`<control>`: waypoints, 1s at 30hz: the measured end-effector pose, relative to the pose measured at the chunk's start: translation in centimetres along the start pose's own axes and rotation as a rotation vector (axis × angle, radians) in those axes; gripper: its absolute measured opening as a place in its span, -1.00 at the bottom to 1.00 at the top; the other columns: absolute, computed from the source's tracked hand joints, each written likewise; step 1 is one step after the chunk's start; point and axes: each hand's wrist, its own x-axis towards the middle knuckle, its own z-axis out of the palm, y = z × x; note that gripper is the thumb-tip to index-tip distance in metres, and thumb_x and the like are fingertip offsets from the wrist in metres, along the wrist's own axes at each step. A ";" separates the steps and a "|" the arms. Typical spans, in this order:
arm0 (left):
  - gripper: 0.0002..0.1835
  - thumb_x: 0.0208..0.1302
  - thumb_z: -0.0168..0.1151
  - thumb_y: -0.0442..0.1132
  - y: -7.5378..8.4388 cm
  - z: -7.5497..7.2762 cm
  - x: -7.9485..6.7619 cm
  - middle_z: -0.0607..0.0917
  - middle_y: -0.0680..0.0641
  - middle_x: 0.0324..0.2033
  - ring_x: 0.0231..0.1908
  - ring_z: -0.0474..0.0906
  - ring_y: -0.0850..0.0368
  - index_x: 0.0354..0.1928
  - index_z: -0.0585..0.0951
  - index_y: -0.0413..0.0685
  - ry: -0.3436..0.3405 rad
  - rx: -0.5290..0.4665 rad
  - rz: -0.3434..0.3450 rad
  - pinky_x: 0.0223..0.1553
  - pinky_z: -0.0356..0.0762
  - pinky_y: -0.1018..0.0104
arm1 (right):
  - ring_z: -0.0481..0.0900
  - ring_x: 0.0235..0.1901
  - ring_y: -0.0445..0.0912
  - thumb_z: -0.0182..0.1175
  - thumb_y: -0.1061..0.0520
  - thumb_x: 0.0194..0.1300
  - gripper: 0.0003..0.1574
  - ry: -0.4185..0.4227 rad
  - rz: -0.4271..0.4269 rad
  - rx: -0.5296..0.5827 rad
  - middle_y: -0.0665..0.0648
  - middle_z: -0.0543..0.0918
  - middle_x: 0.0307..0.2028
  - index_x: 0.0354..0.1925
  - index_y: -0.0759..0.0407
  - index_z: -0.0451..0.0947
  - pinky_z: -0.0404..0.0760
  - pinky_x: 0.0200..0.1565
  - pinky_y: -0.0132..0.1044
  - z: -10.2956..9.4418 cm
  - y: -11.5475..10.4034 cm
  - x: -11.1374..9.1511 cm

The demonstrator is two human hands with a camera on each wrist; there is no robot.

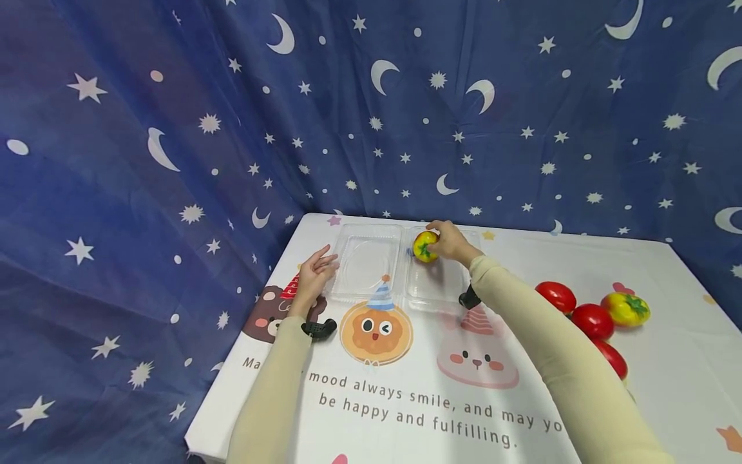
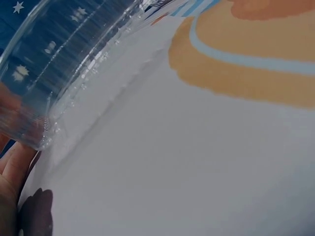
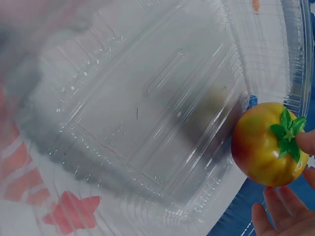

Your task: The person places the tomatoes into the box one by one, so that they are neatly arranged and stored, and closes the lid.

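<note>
1. One person's right hand [image 1: 451, 242] pinched a shiny, round, yellow-and-red tomato with green leaves [image 1: 425, 247].
2. That tomato was up over the right half of an open, clear plastic box [image 1: 368, 261].
3. The left hand [image 1: 315, 277] had loose, spread fingers, right by the box's left edge.
4. Three shiny red tomatoes [image 1: 592, 321] and another yellow-and-red tomato [image 1: 623, 309] sat on a white table with cartoon pictures [image 1: 684, 386], off to the right.

Blue cloth [image 1: 348, 96] hangs in loose folds behind the desk [image 1: 678, 367] and along its left side, printed with white moons [image 1: 287, 36], stars [image 1: 87, 87] and dots [image 1: 17, 147]. The desk is white with rounded corners, bearing a cartoon bear [image 1: 261, 330], a pancake face [image 1: 375, 341], a pink face [image 1: 478, 376] and dark lettering [image 1: 412, 418]. The light is soft and even.
</note>
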 end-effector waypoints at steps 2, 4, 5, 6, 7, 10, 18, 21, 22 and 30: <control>-0.38 0.31 0.18 -0.51 0.8 0.0 -0.1 0.55 -0.42 0.15 0.10 0.52 -0.37 0.41 0.34 -0.24 -0.010 -0.013 0.000 -0.13 0.57 0.54 | 0.45 0.12 0.27 0.25 0.30 0.19 -0.25 0.009 -0.002 0.008 0.48 0.37 0.23 0.33 0.42 0.31 0.50 0.17 0.05 -0.2 -0.1 0.1; -0.38 0.30 0.18 -0.52 1.6 0.0 -0.1 0.53 -0.45 0.16 0.11 0.51 -0.39 0.41 0.33 -0.26 -0.020 -0.022 0.002 -0.11 0.59 0.48 | 0.44 0.15 0.29 0.26 0.29 0.20 -0.24 0.018 -0.003 0.013 0.49 0.36 0.26 0.34 0.43 0.29 0.48 0.18 0.07 -0.5 -0.1 0.1; -0.38 0.30 0.18 -0.53 2.0 0.0 -0.1 0.52 -0.47 0.16 0.11 0.51 -0.40 0.41 0.33 -0.27 -0.026 -0.023 0.001 -0.09 0.60 0.45 | 0.44 0.16 0.30 0.26 0.28 0.21 -0.24 0.018 -0.006 0.014 0.50 0.35 0.27 0.34 0.43 0.28 0.47 0.19 0.08 -0.6 -0.1 0.1; -0.38 0.30 0.18 -0.53 2.4 -0.1 -0.2 0.52 -0.47 0.16 0.11 0.50 -0.40 0.41 0.33 -0.28 -0.030 -0.023 0.000 -0.07 0.61 0.40 | 0.43 0.17 0.30 0.26 0.27 0.21 -0.24 0.017 -0.004 0.015 0.50 0.35 0.28 0.33 0.43 0.28 0.47 0.19 0.08 -0.7 -0.1 0.2; -0.38 0.30 0.17 -0.54 2.5 -0.1 -0.2 0.52 -0.47 0.16 0.11 0.50 -0.40 0.41 0.33 -0.27 -0.030 -0.022 -0.003 -0.06 0.61 0.37 | 0.43 0.18 0.30 0.26 0.27 0.22 -0.25 0.013 -0.003 0.017 0.50 0.34 0.28 0.33 0.43 0.29 0.46 0.20 0.09 -0.8 0.0 0.2; -0.38 0.31 0.14 -0.54 2.8 -0.2 -0.3 0.51 -0.47 0.17 0.12 0.50 -0.39 0.42 0.32 -0.29 -0.030 -0.017 -0.011 -0.03 0.61 0.32 | 0.44 0.17 0.30 0.26 0.27 0.24 -0.30 0.003 0.005 0.020 0.48 0.36 0.27 0.30 0.44 0.32 0.46 0.21 0.08 -0.9 0.0 0.1; -0.39 0.30 0.11 -0.58 2.5 -0.2 -0.6 0.50 -0.51 0.16 0.11 0.51 -0.39 0.40 0.30 -0.35 -0.034 -0.028 0.001 -0.09 0.60 0.44 | 0.48 0.13 0.26 0.29 0.22 0.25 -0.31 0.035 0.075 -0.004 0.48 0.47 0.17 0.27 0.46 0.33 0.44 0.21 0.06 -0.5 0.0 -0.3; -0.39 0.30 0.09 -0.58 2.3 -0.2 -0.7 0.50 -0.51 0.16 0.12 0.50 -0.40 0.41 0.29 -0.36 -0.037 -0.035 -0.002 -0.11 0.60 0.45 | 0.50 0.11 0.23 0.31 0.19 0.26 -0.32 0.034 0.124 -0.016 0.45 0.50 0.15 0.25 0.45 0.34 0.45 0.21 0.04 -0.3 -0.2 -0.4; -0.38 0.30 0.09 -0.59 2.4 -0.2 -0.8 0.49 -0.52 0.17 0.13 0.48 -0.43 0.41 0.28 -0.36 -0.039 -0.043 -0.007 -0.10 0.60 0.45 | 0.51 0.10 0.22 0.31 0.19 0.26 -0.33 0.032 0.131 -0.022 0.43 0.51 0.15 0.24 0.43 0.35 0.45 0.21 0.04 -0.2 -0.3 -0.4; -0.38 0.32 0.09 -0.58 2.3 -0.2 -1.0 0.49 -0.49 0.18 0.12 0.50 -0.40 0.42 0.27 -0.35 -0.043 -0.030 -0.015 -0.02 0.61 0.30 | 0.47 0.12 0.21 0.35 0.26 0.15 -0.35 0.064 0.078 -0.104 0.37 0.53 0.13 0.22 0.32 0.46 0.46 0.15 0.15 0.3 -0.6 -0.2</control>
